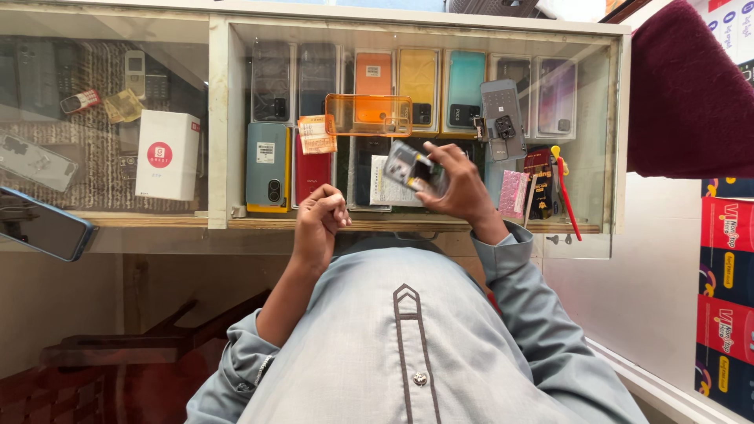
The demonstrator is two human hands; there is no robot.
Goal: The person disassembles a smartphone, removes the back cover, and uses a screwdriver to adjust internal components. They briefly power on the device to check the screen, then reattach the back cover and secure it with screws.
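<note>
My right hand holds a small grey phone part tilted above the glass counter top. My left hand is curled into a fist at the counter's near edge, and nothing shows in it. An orange see-through phone case lies on the glass just beyond both hands. A dismantled grey phone with its camera module showing lies to the right of it, close to my right hand.
A red-handled tool and a pink sparkly piece lie on the glass at right. Several phones are displayed under the glass, with a white box at left. A dark phone juts in at far left. Coloured cartons are stacked at right.
</note>
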